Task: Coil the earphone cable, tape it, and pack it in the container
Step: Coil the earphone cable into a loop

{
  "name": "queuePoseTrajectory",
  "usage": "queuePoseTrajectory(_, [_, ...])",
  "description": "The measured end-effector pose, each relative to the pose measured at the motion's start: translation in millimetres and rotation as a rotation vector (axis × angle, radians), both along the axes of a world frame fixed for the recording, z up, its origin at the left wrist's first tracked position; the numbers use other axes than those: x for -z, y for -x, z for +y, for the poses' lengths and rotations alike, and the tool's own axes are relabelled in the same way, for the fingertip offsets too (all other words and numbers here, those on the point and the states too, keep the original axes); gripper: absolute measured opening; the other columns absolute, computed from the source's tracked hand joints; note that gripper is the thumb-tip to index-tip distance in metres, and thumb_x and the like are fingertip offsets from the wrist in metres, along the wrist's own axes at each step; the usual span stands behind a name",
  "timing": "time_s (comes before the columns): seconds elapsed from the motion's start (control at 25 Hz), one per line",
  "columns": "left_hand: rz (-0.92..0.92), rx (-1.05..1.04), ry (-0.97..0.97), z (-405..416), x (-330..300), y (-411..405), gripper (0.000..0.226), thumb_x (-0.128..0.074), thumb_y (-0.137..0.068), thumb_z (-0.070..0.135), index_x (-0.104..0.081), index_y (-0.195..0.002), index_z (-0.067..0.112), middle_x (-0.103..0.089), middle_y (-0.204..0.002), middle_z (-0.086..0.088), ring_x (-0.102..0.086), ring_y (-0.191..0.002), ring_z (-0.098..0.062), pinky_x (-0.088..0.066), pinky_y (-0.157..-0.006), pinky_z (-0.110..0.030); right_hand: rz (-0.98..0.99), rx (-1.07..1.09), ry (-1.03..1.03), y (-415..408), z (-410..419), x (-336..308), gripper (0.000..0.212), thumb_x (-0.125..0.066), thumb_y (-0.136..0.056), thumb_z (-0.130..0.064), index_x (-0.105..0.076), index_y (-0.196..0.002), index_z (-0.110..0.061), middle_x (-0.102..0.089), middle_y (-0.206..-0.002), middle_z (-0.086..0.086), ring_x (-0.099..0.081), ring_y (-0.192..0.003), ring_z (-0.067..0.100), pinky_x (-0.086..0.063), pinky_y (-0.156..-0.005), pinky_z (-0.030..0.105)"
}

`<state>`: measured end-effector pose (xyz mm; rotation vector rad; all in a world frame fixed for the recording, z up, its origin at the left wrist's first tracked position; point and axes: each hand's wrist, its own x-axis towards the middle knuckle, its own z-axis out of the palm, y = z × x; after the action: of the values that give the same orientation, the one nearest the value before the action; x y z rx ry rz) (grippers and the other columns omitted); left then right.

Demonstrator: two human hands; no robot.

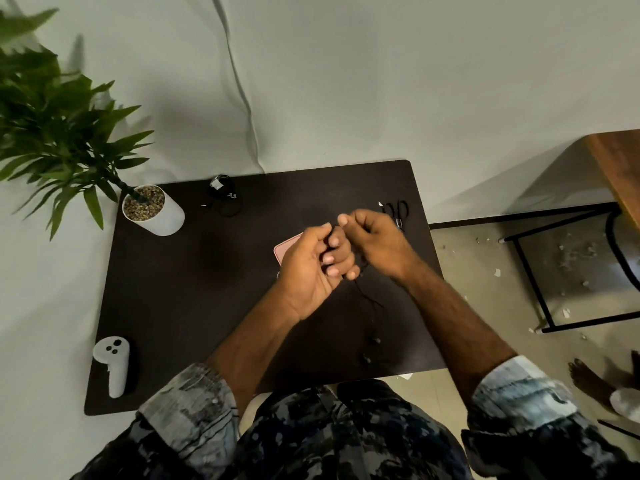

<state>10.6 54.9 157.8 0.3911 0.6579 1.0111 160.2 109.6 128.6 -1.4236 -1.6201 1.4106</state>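
Above the middle of the dark table (194, 306), my left hand (311, 268) and my right hand (377, 244) meet, both closed on a thin black earphone cable (369, 299). The cable's loose end trails down toward me, with two earbuds (375, 340) lying near the table's front edge. A pink container (285, 247) lies flat on the table, mostly hidden behind my left hand. Black-handled scissors (398, 211) rest at the far right of the table, beside a small white scrap.
A potted plant in a white pot (157, 213) stands at the far left corner. Another coiled black cable with white tape (223, 195) lies at the back. A white controller (114, 365) sits near the front left. A wooden table with a black frame (561, 271) stands to the right.
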Motion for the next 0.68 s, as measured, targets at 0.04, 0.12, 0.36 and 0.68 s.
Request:
queuePoseTrajectory(0.04, [-0.051,-0.032,0.008,1.5,-2.8,1.4,0.038,-0.031,-0.105,0.027,-0.047,-0.073,0.016,-0.037,-0.055,0.004,-0.038,-0.047,-0.011,-0.045,-0.062,-0.032,0.024,-0.02,0.094,2.9,-7.7,12.8,0.04,-0.057,-0.107,-0.034,-0.063,-0.083,-0.002,-0.056,-0.064,0.011,-0.049,-0.055,0.025,-0.042,-0.052,0.035])
queuePoseTrajectory(0.12, [-0.092,-0.15,0.036,6.3,-3.2,5.0,0.036,-0.033,-0.106,0.027,-0.049,-0.076,0.016,-0.045,-0.06,0.001,-0.048,-0.054,-0.014,-0.052,-0.07,-0.035,-0.007,-0.089,0.199,7.9,-25.0,24.6,0.035,-0.052,-0.109,-0.023,-0.062,-0.081,-0.004,-0.052,-0.06,0.008,-0.048,-0.047,0.019,-0.042,-0.05,0.034])
queuePoseTrajectory(0.36, [0.426,-0.411,-0.069,18.6,19.2,23.1,0.04,-0.031,-0.112,0.019,-0.063,-0.095,0.002,-0.077,-0.089,-0.016,-0.078,-0.094,-0.029,-0.06,-0.092,-0.036,-0.394,-0.442,-0.009,6.2,-45.1,-16.7,0.034,-0.049,-0.109,-0.036,-0.067,-0.087,-0.017,-0.06,-0.066,-0.007,-0.053,-0.055,0.003,-0.046,-0.057,0.03])
queuePoseTrajectory(0.68, [0.713,-0.015,-0.126,-4.7,20.2,-7.8,0.047,-0.032,-0.111,0.017,-0.059,-0.073,0.007,-0.049,-0.054,-0.004,-0.048,-0.047,-0.016,-0.048,-0.058,-0.034,-0.408,-0.342,-0.274,-11.1,-2.5,-66.6,0.021,-0.062,-0.103,-0.037,-0.065,-0.086,-0.026,-0.067,-0.071,-0.012,-0.063,-0.067,0.003,-0.052,-0.067,0.023])
